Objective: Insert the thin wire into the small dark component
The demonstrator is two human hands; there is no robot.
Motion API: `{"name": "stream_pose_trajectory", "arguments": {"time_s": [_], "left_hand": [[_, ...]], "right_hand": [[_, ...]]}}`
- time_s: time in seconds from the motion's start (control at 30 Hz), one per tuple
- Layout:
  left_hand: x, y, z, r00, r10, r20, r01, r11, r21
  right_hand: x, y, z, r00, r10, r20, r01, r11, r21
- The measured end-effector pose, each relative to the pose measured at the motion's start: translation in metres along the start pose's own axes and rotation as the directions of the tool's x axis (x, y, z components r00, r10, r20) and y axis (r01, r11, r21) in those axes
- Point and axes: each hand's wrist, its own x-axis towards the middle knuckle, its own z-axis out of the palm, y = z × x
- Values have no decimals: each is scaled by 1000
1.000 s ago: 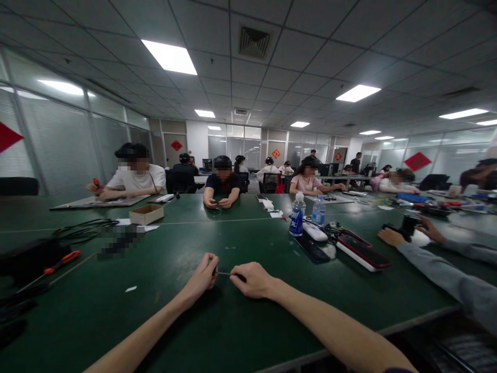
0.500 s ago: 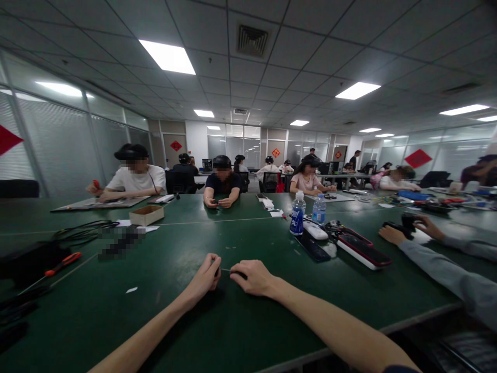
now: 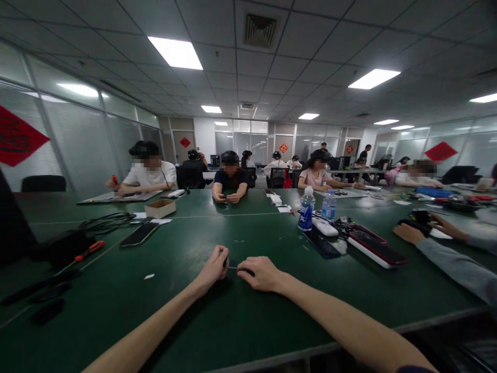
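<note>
My left hand (image 3: 216, 265) rests low over the green table (image 3: 186, 326), fingers curled and pinched together. Just to its right, my right hand (image 3: 261, 273) is bent with its knuckles up, thumb and forefinger drawn together. A short, thin pale line (image 3: 232, 268) spans the small gap between the hands; I cannot tell whether it is a wire or a mark on the table. Dark patches show inside both grips, but whatever the fingers hold is hidden or too small to name. The hands are apart from each other.
Left lie a phone (image 3: 140, 234), an orange-handled screwdriver (image 3: 90, 250), black cables (image 3: 106, 223) and an open box (image 3: 160, 207). Rightward stand two bottles (image 3: 306, 212), near phones (image 3: 378, 247). A co-worker's grey-sleeved arms (image 3: 450, 259) reach in at right. Others sit across the table.
The view has turned slightly left, so the scene sits farther right. My hands keep nearly the same pose and spacing. Across the table, the pink-shirted person's arm now reaches farther sideways.
</note>
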Motion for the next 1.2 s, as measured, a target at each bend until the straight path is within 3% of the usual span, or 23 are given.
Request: {"name": "stream_pose_trajectory", "arguments": {"time_s": [0.5,1.2], "left_hand": [[-1,1,-2,998,-39,53,47,985,-167],[-2,2,4,999,-14,-33,16,998,65]], "right_hand": [[-1,4,-3,1000,28,-2,-28,998,61],[-2,3,-4,1000,12,15,-12,1000,1]]}}
